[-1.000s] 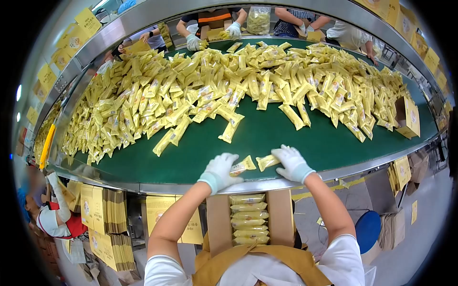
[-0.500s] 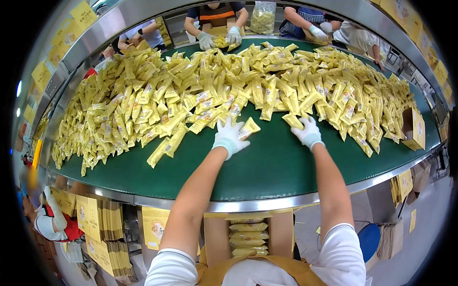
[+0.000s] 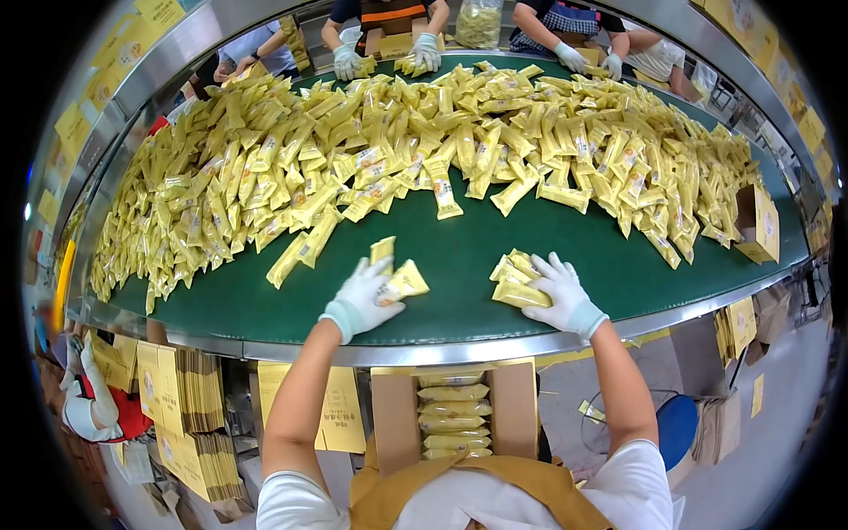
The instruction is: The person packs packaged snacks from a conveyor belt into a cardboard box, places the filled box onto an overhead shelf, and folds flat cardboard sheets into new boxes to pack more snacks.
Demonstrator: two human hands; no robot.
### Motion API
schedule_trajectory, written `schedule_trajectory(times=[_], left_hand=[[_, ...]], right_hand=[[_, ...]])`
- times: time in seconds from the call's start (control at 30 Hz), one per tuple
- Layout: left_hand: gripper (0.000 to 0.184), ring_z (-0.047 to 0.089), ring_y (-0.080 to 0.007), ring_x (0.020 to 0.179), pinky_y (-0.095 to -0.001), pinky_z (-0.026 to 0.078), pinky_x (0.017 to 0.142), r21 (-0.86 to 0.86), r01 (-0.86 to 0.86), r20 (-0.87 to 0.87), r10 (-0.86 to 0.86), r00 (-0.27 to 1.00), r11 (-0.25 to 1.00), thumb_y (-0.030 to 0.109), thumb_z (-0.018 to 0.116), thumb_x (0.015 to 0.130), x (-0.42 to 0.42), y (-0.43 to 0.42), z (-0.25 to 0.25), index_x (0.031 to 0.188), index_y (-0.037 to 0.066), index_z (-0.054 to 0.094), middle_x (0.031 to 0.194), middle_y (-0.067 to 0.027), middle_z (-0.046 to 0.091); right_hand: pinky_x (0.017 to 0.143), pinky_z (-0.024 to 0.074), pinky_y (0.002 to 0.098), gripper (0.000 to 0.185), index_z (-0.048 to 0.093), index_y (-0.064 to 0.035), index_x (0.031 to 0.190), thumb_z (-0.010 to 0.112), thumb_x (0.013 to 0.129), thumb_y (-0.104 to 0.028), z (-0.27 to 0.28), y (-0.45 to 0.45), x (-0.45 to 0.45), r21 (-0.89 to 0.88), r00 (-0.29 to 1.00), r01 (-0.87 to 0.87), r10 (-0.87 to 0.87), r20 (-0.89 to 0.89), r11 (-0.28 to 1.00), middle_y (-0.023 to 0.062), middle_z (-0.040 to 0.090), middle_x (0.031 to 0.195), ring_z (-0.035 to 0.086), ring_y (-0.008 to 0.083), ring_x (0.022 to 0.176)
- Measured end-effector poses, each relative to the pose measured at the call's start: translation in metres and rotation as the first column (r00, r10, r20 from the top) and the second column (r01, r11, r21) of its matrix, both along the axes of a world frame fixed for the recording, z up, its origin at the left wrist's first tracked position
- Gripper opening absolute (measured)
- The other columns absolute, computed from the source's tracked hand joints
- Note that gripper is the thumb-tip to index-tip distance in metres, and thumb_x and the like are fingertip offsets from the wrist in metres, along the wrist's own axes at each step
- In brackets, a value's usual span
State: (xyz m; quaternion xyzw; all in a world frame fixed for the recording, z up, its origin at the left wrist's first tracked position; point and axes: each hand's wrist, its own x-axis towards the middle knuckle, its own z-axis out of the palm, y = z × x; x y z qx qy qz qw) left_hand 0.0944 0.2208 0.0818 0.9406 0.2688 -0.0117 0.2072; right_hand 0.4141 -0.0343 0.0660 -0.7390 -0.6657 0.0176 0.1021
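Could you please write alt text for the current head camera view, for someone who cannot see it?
A person's gloved left hand and right hand each touch yellow packets at a green work surface, with a broad heap of them beyond. Nearer the wearer, an open cardboard box holds a row of packets; co-workers' gloved hands show across the surface.

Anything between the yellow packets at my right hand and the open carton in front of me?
Only the metal edge of the green belt, which runs between the yellow packets at your right hand and the open carton; nothing else visible stands in the way.
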Motion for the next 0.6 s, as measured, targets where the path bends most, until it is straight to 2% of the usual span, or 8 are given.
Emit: schedule_trajectory(times=[0.07,0.1,0.13,0.23,0.27,0.37,0.47,0.6], left_hand=[[0.058,0.043,-0.0427,0.138,-0.0424,0.04,0.113,0.013,-0.128,0.089,0.127,0.988,0.992,0.044,0.073,0.083,-0.016,0.008,0.004,0.129,0.01,0.064,0.153,-0.0166,0.045],[0.057,0.056,-0.0368,0.125,-0.0413,0.047,0.105,-0.106,-0.311,0.143,0.324,0.935,0.945,0.043,0.073,0.083,-0.015,-0.001,0.024,0.128,0.01,0.064,0.14,-0.0189,0.055],[0.056,0.059,-0.0355,0.118,-0.0413,0.05,0.1,-0.097,-0.362,0.105,0.371,0.923,0.927,0.042,0.074,0.083,-0.013,-0.001,0.025,0.128,0.009,0.064,0.133,-0.0187,0.058],[0.054,0.061,-0.0342,0.108,-0.0429,0.051,0.094,0.057,-0.381,0.014,0.381,0.925,0.923,0.037,0.075,0.082,0.0,-0.022,0.03,0.125,0.008,0.063,0.117,-0.0175,0.061],[0.052,0.059,-0.0331,0.111,-0.0424,0.051,0.093,0.127,-0.316,-0.078,0.327,0.942,0.94,0.036,0.075,0.082,0.004,-0.026,0.023,0.126,0.01,0.062,0.119,-0.0151,0.059],[0.053,0.056,-0.033,0.111,-0.043,0.052,0.093,0.368,-0.334,-0.152,0.41,0.899,0.868,0.024,0.075,0.081,0.016,-0.043,0.012,0.13,0.013,0.06,0.125,-0.0112,0.054],[0.053,0.057,-0.0326,0.11,-0.0437,0.052,0.092,0.344,-0.343,-0.11,0.401,0.91,0.874,0.016,0.073,0.081,0.01,-0.045,-0.001,0.132,0.015,0.059,0.126,-0.0112,0.053],[0.048,0.059,-0.0324,0.11,-0.043,0.052,0.091,0.259,-0.339,-0.086,0.371,0.925,0.905,0.011,0.07,0.083,-0.001,-0.049,0.005,0.129,0.018,0.059,0.127,-0.012,0.053]], right_hand=[[0.108,0.0418,0.0407,0.047,0.068,-0.0086,0.118,0.077,0.081,-0.036,0.014,-0.005,0.0,0.085,0.944,0.116,-0.083,-0.321,0.99,0.0217,0.054,0.142,0.053,0.0406,0.129],[0.107,0.0431,0.0403,0.047,0.067,-0.0073,0.118,0.076,0.082,-0.035,0.024,-0.006,-0.001,0.111,0.874,0.181,-0.108,-0.474,0.977,0.0216,0.057,0.138,0.054,0.0398,0.127],[0.1,0.0476,0.0403,0.047,0.065,-0.0025,0.119,0.076,0.083,-0.03,0.04,-0.004,-0.008,0.059,0.784,0.282,-0.194,-0.59,0.958,0.0173,0.064,0.124,0.06,0.0366,0.118],[0.092,0.0516,0.0429,0.046,0.066,-0.0037,0.116,0.075,0.082,-0.033,0.028,0.009,-0.021,0.011,0.882,0.329,-0.303,-0.361,0.944,0.0176,0.065,0.11,0.062,0.036,0.106],[0.089,0.0518,0.0453,0.043,0.067,-0.0049,0.113,0.076,0.081,-0.032,0.009,0.017,-0.023,-0.075,0.932,0.32,-0.328,-0.153,0.944,0.0154,0.064,0.107,0.062,0.0352,0.101],[0.086,0.0528,0.0443,0.039,0.067,-0.0038,0.103,0.078,0.078,-0.031,-0.014,0.028,-0.043,0.032,0.923,0.382,-0.383,0.033,0.924,0.0177,0.063,0.107,0.061,0.0337,0.101],[0.088,0.0532,0.0445,0.039,0.067,-0.0026,0.101,0.079,0.076,-0.028,-0.004,0.03,-0.049,-0.134,0.924,0.382,-0.381,0.034,0.914,0.0216,0.063,0.11,0.062,0.0351,0.102],[0.094,0.0518,0.0432,0.038,0.067,-0.0023,0.103,0.074,0.077,-0.029,-0.014,0.019,-0.044,-0.259,0.979,0.137,-0.17,-0.112,0.956,0.0258,0.066,0.107,0.065,0.0397,0.103]])
